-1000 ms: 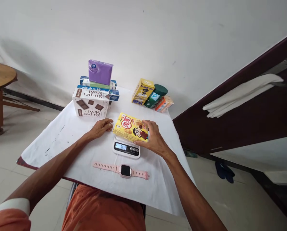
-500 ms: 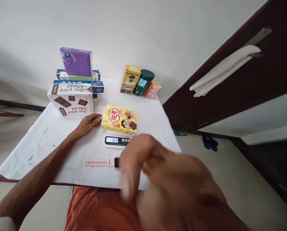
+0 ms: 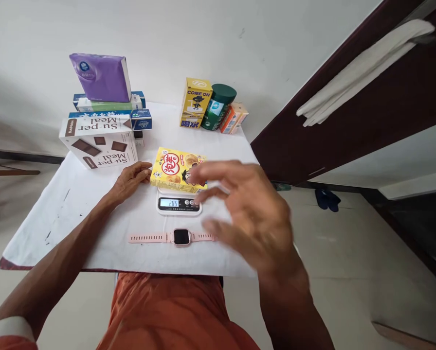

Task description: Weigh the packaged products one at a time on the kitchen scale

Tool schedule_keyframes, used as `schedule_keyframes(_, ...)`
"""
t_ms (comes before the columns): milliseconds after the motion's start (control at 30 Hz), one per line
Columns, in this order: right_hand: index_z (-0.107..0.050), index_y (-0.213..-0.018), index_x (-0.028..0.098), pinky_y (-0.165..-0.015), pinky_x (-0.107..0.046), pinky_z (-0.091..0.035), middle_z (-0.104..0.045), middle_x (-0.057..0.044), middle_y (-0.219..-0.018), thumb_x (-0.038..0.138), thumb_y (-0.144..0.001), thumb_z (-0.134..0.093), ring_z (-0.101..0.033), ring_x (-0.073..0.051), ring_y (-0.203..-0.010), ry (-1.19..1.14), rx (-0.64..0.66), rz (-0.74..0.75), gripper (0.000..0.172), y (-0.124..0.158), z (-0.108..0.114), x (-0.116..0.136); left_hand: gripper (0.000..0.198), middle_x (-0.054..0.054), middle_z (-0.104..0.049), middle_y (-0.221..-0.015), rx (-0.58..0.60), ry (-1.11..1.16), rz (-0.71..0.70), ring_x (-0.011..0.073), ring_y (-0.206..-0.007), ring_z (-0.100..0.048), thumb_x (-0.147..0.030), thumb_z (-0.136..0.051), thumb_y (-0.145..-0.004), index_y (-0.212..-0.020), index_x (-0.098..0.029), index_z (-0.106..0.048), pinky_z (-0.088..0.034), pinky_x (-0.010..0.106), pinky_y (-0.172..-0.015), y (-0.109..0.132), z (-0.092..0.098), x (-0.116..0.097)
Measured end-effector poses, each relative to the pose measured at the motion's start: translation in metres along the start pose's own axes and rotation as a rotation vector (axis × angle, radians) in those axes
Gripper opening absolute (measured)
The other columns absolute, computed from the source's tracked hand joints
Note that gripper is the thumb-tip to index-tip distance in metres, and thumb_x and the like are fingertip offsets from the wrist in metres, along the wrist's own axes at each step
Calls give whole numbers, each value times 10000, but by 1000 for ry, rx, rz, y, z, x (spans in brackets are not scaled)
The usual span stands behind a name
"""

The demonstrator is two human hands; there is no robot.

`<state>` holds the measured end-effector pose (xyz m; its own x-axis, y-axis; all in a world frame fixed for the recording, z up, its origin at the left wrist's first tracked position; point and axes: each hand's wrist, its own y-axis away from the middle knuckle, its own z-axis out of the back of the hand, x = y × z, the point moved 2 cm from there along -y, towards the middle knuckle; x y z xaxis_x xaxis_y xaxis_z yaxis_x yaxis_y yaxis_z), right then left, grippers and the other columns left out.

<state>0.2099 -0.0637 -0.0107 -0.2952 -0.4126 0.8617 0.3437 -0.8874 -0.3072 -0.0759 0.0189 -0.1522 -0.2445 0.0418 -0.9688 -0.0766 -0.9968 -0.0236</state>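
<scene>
A yellow snack box (image 3: 170,167) with a cartoon face lies on a white digital kitchen scale (image 3: 179,205), whose lit display seems to show 285. My left hand (image 3: 132,180) rests on the cloth just left of the box, fingers loosely stretched toward its side and holding nothing; whether the fingertips touch the box I cannot tell. In the air to the right, my right hand (image 3: 250,214) is open, fingers and thumb apart with nothing between them, covering the box's right end from view. A pink-strapped smartwatch (image 3: 182,236) is laid flat in front of the scale.
At the back left are a white Su-per Meal box (image 3: 97,141), blue boxes (image 3: 141,120) and a purple tissue pack (image 3: 103,80). A yellow carton (image 3: 195,104), a green canister (image 3: 218,108) and an orange box (image 3: 234,118) stand at the back right. A white cloth (image 3: 364,73) hangs on the door.
My right hand has moved forward and up, away from the camera, and its fingers have spread. The watch is now uncovered. The scale's number went from 363 to 285. My left hand stays put.
</scene>
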Motion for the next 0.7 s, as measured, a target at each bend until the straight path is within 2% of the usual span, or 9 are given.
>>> schedule_keyframes(67, -623, -1341, 362, -1060, -543, -548, -649, -59, -1297, 598, -885, -733, -606, -306, -1259, 153, -135, -36, 526, -19, 1, -34, 628, 111, -767, -1091, -9, -15, -19, 223, -918, -699, -647, -659, -889, -1239, -126, -687, -592, 383, -877, 2, -3, -4)
schedule_keyframes(133, -603, -1363, 302, -1083, -607, -503, -614, -111, -1371, 711, -819, -737, -565, -354, -1297, 292, -212, -116, 694, -36, 1, -74, 646, 111, -767, -1131, -12, -64, -42, 240, -962, -699, -701, -607, -916, -1233, -145, -698, -585, 390, -910, 5, -5, -11)
schedule_keyframes(200, -618, -1335, 236, -1083, -636, -470, -623, -169, -1336, 798, -801, -683, -566, -387, -1271, 380, -190, -246, 778, -48, -4, -109, 676, 118, -761, -1175, -1, -121, -69, 267, -1033, -688, -747, -528, -950, -1228, -158, -709, -567, 396, -956, 9, -9, -18)
schedule_keyframes(267, -675, -1204, 197, -1086, -615, -446, -664, -184, -1210, 822, -841, -605, -584, -389, -1216, 441, -102, -306, 726, -53, -12, -129, 721, 128, -756, -1177, 1, -174, -101, 287, -1075, -671, -784, -437, -974, -1210, -165, -721, -548, 405, -989, 11, -11, -22)
schedule_keyframes(367, -698, -1062, 199, -1070, -543, -442, -678, -148, -1052, 776, -929, -501, -605, -352, -1128, 479, -14, -283, 624, -53, -25, -132, 767, 128, -744, -1150, -5, -244, -146, 294, -1101, -644, -803, -316, -996, -1162, -191, -746, -525, 421, -1023, 13, -14, -24)
schedule_keyframes(467, -679, -1081, 226, -1064, -510, -446, -677, -117, -1067, 728, -953, -488, -600, -325, -1125, 436, -28, -219, 552, -50, -29, -122, 730, 116, -721, -1217, -10, -285, -184, 301, -1212, -596, -779, -308, -1010, -1204, -229, -747, -487, 442, -1102, 16, -15, -24)
schedule_keyframes(600, -658, -1097, 239, -1004, -503, -504, -686, -108, -1127, 706, -869, -625, -600, -321, -1143, 273, -134, -223, 521, -48, -23, -115, 668, 116, -667, -1317, -53, -283, -213, 296, -1307, -535, -716, -364, -1032, -1385, -245, -678, -463, 459, -1144, 18, -13, -32)
schedule_keyframes(700, -622, -1113, 246, -890, -448, -560, -713, -78, -1113, 625, -787, -753, -642, -278, -1054, 11, -228, -247, 517, -56, -11, -116, 614, 107, -641, -1279, -51, -289, -259, 255, -1153, -589, -654, -445, -1035, -1469, -256, -619, -536, 406, -1015, 10, -13, -46)
